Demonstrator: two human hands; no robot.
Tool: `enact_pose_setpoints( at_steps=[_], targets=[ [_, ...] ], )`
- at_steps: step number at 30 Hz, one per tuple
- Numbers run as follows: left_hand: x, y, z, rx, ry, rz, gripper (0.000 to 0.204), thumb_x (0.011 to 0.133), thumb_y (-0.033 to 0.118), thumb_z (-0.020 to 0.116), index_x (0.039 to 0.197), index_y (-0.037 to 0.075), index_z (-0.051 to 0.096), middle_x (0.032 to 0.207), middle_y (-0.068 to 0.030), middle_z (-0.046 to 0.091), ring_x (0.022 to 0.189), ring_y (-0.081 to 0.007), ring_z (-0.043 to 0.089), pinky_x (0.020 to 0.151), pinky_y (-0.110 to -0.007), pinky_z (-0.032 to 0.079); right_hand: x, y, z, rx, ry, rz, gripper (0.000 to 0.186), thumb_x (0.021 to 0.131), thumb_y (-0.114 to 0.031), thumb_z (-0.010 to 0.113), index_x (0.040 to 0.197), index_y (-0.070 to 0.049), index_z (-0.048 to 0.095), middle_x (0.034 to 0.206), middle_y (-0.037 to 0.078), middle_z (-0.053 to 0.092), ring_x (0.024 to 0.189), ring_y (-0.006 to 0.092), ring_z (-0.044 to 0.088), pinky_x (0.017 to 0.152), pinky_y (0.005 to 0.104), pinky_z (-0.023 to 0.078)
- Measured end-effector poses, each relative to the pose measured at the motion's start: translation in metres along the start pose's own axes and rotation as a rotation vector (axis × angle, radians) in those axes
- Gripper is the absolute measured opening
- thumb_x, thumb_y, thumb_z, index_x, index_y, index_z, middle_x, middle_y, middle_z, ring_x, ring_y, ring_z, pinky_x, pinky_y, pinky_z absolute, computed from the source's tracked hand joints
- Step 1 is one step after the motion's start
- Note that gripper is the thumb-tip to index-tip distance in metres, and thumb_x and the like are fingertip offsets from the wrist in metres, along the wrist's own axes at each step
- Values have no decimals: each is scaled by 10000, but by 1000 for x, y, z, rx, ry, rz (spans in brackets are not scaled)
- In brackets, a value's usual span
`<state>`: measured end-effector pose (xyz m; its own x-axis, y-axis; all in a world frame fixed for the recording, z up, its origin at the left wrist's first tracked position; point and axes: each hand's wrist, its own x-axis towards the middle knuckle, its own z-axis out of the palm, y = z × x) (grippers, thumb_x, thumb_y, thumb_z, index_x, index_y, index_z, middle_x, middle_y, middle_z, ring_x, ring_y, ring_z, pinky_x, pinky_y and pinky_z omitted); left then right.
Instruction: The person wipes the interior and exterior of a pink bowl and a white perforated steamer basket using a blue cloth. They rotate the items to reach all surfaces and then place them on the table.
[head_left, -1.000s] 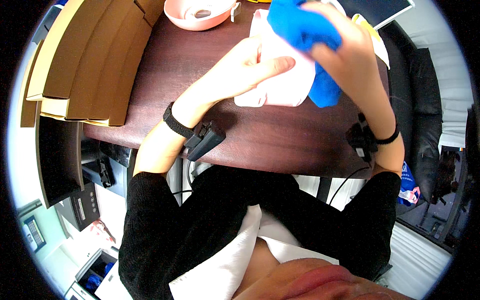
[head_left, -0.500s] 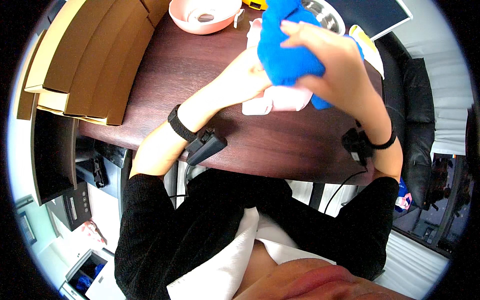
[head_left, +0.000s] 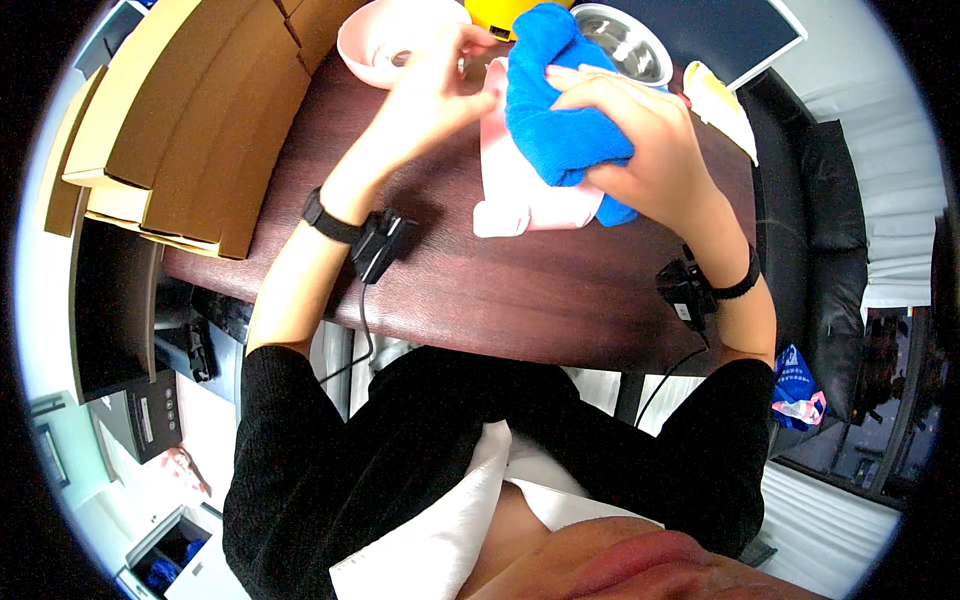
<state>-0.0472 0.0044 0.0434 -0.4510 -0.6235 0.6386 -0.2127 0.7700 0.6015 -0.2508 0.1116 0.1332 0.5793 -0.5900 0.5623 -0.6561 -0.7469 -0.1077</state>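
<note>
First, recorded as largest: a dark reddish-brown wood-grain table (head_left: pixel 420 270), spreading from centre up toward 12 o'clock. Found at 10 o'clock, along the table's left side: a row of tan cardboard boxes (head_left: pixel 190 130). Located near 1 o'clock, on the table: a smooth pale-pink shaped piece (head_left: pixel 515 195), of unconfirmed material and partly hidden. Observed across its upper right: a bunched bright-blue plush cloth (head_left: pixel 560 125). Sighted near 11:30: a round pale-pink bowl (head_left: pixel 370 40), partly covered in view by the left hand. Logged at 1 o'clock, beyond the cloth: a round shiny metal basin (head_left: pixel 630 45).

Inspected at 1:30: right hand (head_left: pixel 645 140), with fingers curled and gripping the cloth. Inspected near 11:30: left hand (head_left: pixel 430 95), with fingers loosely spread and nothing held. Compared with half a second ago, withdrawn from the cloth's left side toward the bowl. Judged to leave handling of the cloth to the right hand alone, with any left-side steadying of the pink piece now doubtful. Cannot tell contact between left thumb and pink edge.
</note>
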Motion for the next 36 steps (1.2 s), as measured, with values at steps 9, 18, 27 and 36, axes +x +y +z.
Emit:
enact_pose_setpoints(
  at_steps=[9,18,27,36],
  targets=[
    [35,-19,32,-413,-260,-50,181,850,168,655,949,17,665,844,-66,704,793,-86,621,724,-282,508,1,4,-1,-53,-29,-48,394,605,-125,711,979,-67,604,1098,142,658,1025,320,625,916,414,491],
    [45,-60,37,-296,-259,-72,168,881,156,561,854,52,690,803,-2,687,730,-66,622,598,-253,527,1,-7,7,-165,-64,-22,423,598,-196,769,971,-89,600,1132,115,649,1081,281,613,982,402,463],
    [39,-50,45,-588,-249,-229,146,910,78,563,939,39,700,891,12,683,802,-55,602,693,-242,515,-40,-36,20,-94,-125,18,362,644,-170,710,979,-65,621,1176,120,621,1161,271,566,1022,450,422],
    [44,-51,49,-439,-224,-82,225,931,75,540,1094,-1,676,1012,-45,690,886,-112,646,774,-267,539,-81,-58,42,-196,-17,53,172,740,-126,639,896,-57,664,1065,114,664,1027,249,632,951,430,468]
  ],
)
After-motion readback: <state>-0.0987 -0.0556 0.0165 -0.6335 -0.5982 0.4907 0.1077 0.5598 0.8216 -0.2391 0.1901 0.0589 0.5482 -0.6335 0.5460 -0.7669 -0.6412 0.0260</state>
